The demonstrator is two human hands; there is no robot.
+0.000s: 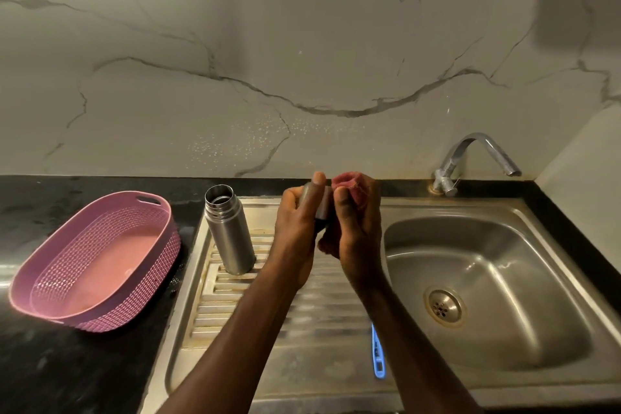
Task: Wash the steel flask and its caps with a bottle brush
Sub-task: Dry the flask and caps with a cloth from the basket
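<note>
A: Left hand [295, 212] grips a steel cap [322, 203]; right hand [358, 218] clutches a pink scrubber [346, 183], above the drainboard [302, 329].

B: Flask [230, 228]?

A: Upright, open, just left. Elbow nudge could topple it. Wet cap may slip into the sink [487, 279].

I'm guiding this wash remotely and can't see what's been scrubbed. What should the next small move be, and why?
Probably keep rubbing the pink scrubber, gripped by the right hand, around the steel cap held in the left hand. The two already meet above the drainboard, while the flask stands open and untouched.
</note>
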